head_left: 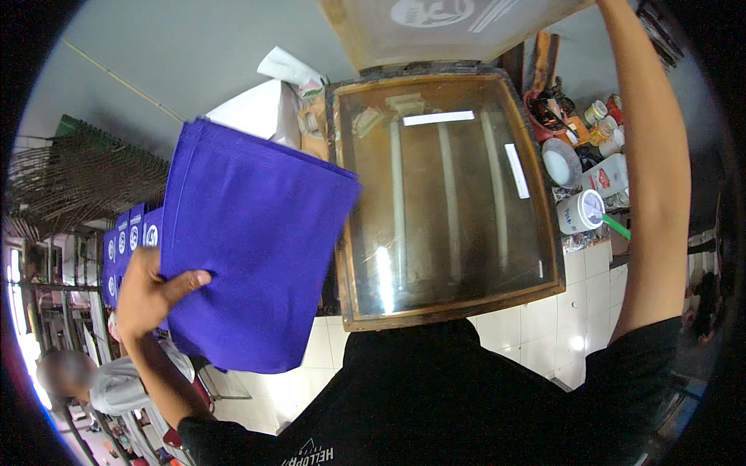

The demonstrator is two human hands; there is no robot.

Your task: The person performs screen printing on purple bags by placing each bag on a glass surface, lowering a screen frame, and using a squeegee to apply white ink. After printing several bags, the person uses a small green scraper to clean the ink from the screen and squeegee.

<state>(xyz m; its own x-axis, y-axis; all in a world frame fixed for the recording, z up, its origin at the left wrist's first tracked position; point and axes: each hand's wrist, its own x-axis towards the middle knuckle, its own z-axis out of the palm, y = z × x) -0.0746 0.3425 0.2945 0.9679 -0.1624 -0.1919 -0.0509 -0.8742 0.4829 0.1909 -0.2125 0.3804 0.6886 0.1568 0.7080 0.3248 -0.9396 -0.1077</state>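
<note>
While left hand [148, 299] grips purple cloth bag [252, 248], fingers pinching its near corner, bag hangs flat past left edge of glass-topped tabletop [544, 256]. Best: keep bag smooth, line up square with wooden frame. Right arm [649, 186] reaches up, holds raised print screen [443, 27] beyond far edge; right fingers hidden, cannot tell. Paint jars [590, 198] sit off right edge.

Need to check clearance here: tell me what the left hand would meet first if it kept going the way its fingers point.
Probably the glass-topped wooden frame. The left hand holds a purple cloth bag, fingers pointing right toward that frame; depth is unclear.
</note>
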